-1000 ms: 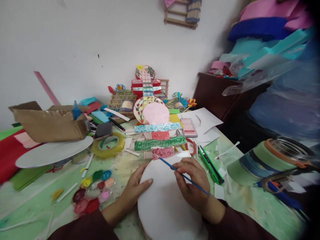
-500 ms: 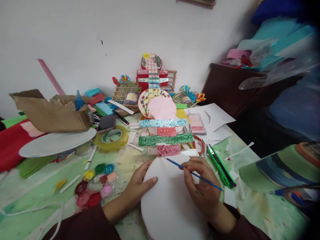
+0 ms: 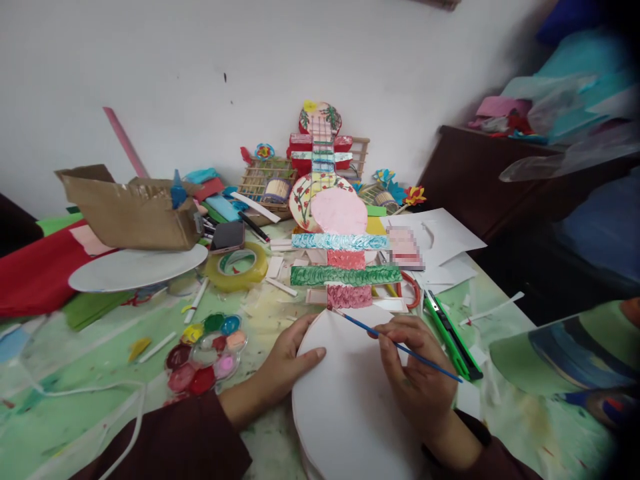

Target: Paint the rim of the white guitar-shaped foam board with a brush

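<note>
My left hand [image 3: 287, 363] grips the left edge of a large rounded white board [image 3: 350, 407], thumb on top and fingers partly hidden at the rim. A thin blue paintbrush [image 3: 400, 344] is pinched in my right hand [image 3: 420, 377] above the board. Its tip meets the lower left corner of a dark pink painted section [image 3: 349, 296], where that joins the white part. Farther up the same guitar-like shape lie a green strip [image 3: 345, 275], a red section [image 3: 346, 259], a light blue strip [image 3: 340, 241] and a pink oval [image 3: 340, 211].
Left of my hands sits a flower-shaped paint palette [image 3: 205, 353]. Behind it are a tape roll [image 3: 237, 267], a white oval plate [image 3: 137, 270] and a cardboard box [image 3: 135, 217]. A green utility knife [image 3: 453, 337] lies at right, near a large striped container [image 3: 565, 350].
The camera view has swung slightly left, so everything sits farther right in the picture. Both hands keep their grips, and the brush tip stays at the dark pink section's lower left corner.
</note>
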`<state>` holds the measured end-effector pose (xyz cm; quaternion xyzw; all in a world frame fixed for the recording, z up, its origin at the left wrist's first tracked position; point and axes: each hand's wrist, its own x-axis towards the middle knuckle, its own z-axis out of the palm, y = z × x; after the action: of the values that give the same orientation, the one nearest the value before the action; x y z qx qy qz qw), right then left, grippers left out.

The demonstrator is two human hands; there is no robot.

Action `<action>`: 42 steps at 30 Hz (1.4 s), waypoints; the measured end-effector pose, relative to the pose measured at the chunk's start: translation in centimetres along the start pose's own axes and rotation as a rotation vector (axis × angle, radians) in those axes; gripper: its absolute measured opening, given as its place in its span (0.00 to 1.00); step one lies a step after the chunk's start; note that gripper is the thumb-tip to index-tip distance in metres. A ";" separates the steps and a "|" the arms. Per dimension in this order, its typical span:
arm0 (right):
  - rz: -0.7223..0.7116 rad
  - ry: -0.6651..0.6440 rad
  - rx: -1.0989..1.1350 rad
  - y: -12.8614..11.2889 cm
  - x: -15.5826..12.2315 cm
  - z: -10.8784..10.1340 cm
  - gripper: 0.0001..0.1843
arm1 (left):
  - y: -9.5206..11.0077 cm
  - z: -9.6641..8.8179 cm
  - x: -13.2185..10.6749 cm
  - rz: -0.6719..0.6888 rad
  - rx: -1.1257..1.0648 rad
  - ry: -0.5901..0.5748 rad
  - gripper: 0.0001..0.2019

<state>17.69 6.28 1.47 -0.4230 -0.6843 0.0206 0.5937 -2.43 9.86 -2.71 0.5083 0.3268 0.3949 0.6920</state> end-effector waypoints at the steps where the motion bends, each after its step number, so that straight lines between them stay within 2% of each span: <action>1: 0.000 0.001 -0.008 0.0 0.0 0.0 0.13 | 0.0 0.0 0.0 -0.001 -0.001 0.001 0.25; 7: 0.054 0.015 -0.002 0.2 0.0 0.1 0.11 | 0.0 0.1 -0.2 -0.040 -0.004 0.011 0.27; 19: 0.172 0.157 0.033 1.0 0.1 -0.1 0.11 | 0.4 0.2 -0.2 -0.034 0.033 0.022 0.27; 24: 0.180 0.188 -0.030 0.9 0.4 -0.3 0.10 | 0.5 0.2 -0.1 -0.006 0.065 0.043 0.27; 42: 0.249 0.237 -0.082 1.6 1.0 -1.2 0.09 | 0.7 0.3 -0.1 -0.060 0.085 0.084 0.27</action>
<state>19.64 7.32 1.81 -0.5278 -0.5520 0.0162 0.6454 -2.36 9.71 -1.98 0.5101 0.3871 0.3807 0.6671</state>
